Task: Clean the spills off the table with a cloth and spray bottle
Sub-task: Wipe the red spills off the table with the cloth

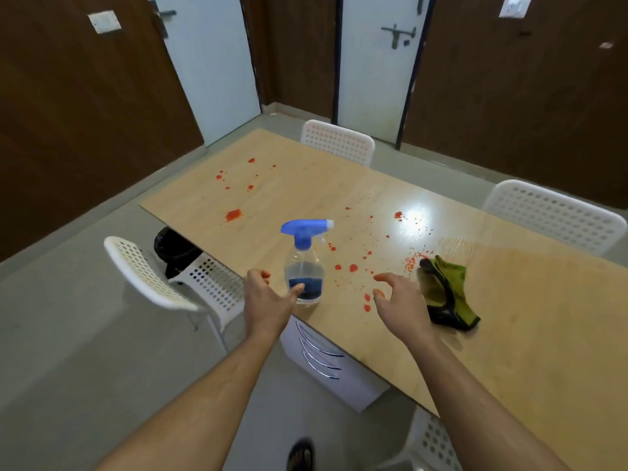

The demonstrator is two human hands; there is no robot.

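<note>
A clear spray bottle (304, 263) with a blue trigger head stands upright near the near edge of a light wooden table (299, 185). My left hand (266, 300) is right beside the bottle's base, fingers loosely spread, thumb close to or touching it. My right hand (401, 302) hovers over the table, fingers spread and holding nothing. A crumpled green and black cloth (445, 294) lies just right of that hand. Red spills (353, 267) dot the tabletop between bottle and cloth, with more red spots (233, 215) towards the far left end.
White perforated chairs stand at the near left (159, 277), far side (338, 139) and right (554, 215). A white drawer unit (326, 358) sits under the table. A black bin (173, 248) is beneath the left end. Doors (210, 62) line the back wall.
</note>
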